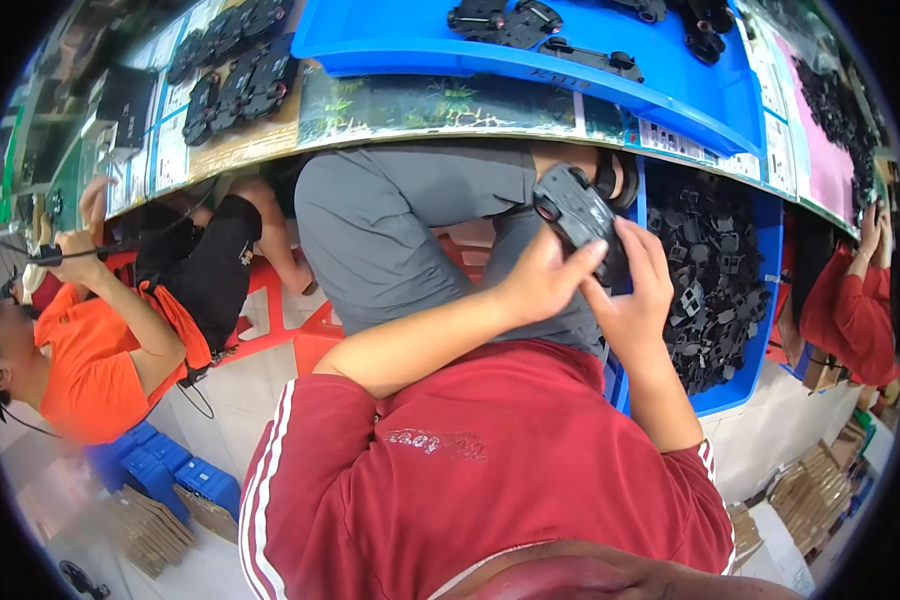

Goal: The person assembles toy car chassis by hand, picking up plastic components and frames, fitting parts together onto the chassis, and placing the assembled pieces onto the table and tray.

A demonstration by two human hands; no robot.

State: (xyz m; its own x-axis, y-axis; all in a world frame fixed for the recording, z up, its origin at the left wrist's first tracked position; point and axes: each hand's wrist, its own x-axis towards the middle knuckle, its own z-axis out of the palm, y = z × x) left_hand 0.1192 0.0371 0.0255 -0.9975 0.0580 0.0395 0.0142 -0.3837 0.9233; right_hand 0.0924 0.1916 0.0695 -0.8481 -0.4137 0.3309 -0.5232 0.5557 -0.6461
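Note:
Above my lap, close to the table's front edge, I hold a black toy car chassis [573, 205] with small wheels at its upper end. My left hand [550, 275] grips its lower left side, thumb laid on the upper face. My right hand [638, 285] closes on its lower right side, fingers bent around the edge. The palms hide the chassis's underside and part of its lower end. Just right of my right hand stands a deep blue bin [722, 402] full of small black plastic parts [710, 285].
A blue tray [400, 55] on the table [450, 105] holds several similar chassis [510, 22]. More black chassis [240, 95] lie in rows to its left. A person in orange [100, 365] sits at left; a red sleeve [850, 320] shows at right. Flattened cardboard [810, 500] is stacked behind.

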